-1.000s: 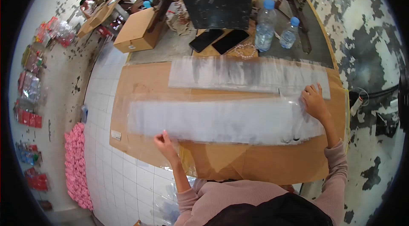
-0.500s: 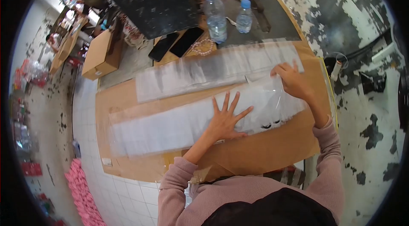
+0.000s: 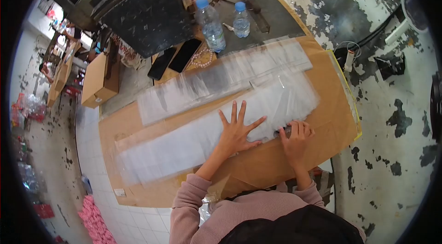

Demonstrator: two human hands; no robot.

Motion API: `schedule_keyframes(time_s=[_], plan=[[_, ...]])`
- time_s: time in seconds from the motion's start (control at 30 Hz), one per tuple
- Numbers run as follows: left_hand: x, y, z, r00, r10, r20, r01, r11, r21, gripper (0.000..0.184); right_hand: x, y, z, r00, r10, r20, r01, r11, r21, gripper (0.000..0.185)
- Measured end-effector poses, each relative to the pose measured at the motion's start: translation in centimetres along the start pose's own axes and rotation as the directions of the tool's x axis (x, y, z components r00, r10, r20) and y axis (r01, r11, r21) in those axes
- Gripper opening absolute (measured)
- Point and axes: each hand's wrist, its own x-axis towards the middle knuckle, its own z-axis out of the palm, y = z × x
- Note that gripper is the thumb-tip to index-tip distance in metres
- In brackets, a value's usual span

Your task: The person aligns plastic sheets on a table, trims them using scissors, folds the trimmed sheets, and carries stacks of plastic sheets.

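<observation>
A long stack of clear plastic sheets or bags (image 3: 170, 150) lies at a slant on the brown cardboard surface (image 3: 258, 163). My left hand (image 3: 235, 134) rests flat on the stack's middle, fingers spread wide. At the stack's near edge, toward its right end, is my right hand (image 3: 296, 139), its fingers bent over the edge beside a small dark mark; whatever they hold is too small to make out. Beyond this stack a second long plastic stack (image 3: 221, 78), with grey streaks, lies roughly parallel.
Behind the stacks are two dark phones (image 3: 185, 55), pink beads (image 3: 201, 57), a large water bottle (image 3: 211, 27) and a smaller bottle (image 3: 241, 22). A black board (image 3: 147, 14) stands behind the phones. A cardboard box (image 3: 99, 80) is at the left.
My left hand has come from the near-left edge onto the stack and spread out. My right hand has moved from the stack's far right corner to its near edge. The view has turned.
</observation>
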Motion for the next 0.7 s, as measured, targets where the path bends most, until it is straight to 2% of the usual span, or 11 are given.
schedule_keyframes(time_s=[0.1, 0.2, 0.3, 0.4, 0.5, 0.53, 0.6, 0.7], plan=[[0.2, 0.2, 0.0, 1.000, 0.013, -0.018, -0.013, 1.000, 0.005, 0.074, 0.1, -0.4, 0.3, 1.000, 0.011, -0.001, -0.011, 0.999, -0.034, 0.033], [0.0, 0.3, 0.1, 1.000, 0.012, -0.007, -0.012, 1.000, 0.004, 0.073, 0.0, 0.1, 0.7, 0.992, 0.095, 0.086, -0.106, 0.985, 0.134, 0.034], [0.1, 0.2, 0.2, 1.000, 0.022, -0.012, -0.021, 1.000, 0.018, 0.076, -0.9, 0.7, 2.0, 0.999, 0.039, -0.031, -0.025, 0.933, 0.358, 0.036], [0.0, 0.4, 0.3, 0.999, -0.023, -0.042, 0.021, 0.998, -0.056, 0.083, -1.3, 0.8, 0.2, 0.991, -0.026, 0.133, 0.010, 0.993, 0.116, 0.042], [0.3, -0.1, -0.6, 0.996, -0.084, 0.003, 0.084, 0.985, -0.151, 0.093, -1.8, 0.6, -1.3, 0.962, 0.132, 0.241, -0.127, 0.991, -0.035, 0.046], [0.4, -0.1, -0.8, 0.994, -0.104, 0.034, 0.109, 0.977, -0.184, 0.097, -2.0, 0.9, -1.3, 0.954, 0.153, 0.260, -0.156, 0.988, -0.010, 0.047], [0.6, -0.6, -0.2, 0.999, -0.050, -0.019, 0.047, 0.992, -0.118, 0.100, -3.1, 1.5, -1.1, 0.931, 0.188, 0.314, -0.211, 0.976, 0.043, 0.049], [1.3, -1.3, -0.1, 1.000, -0.018, -0.005, 0.018, 0.999, 0.036, 0.103, -4.6, 3.7, -3.6, 0.756, 0.301, 0.581, -0.390, 0.920, 0.032, 0.050]])
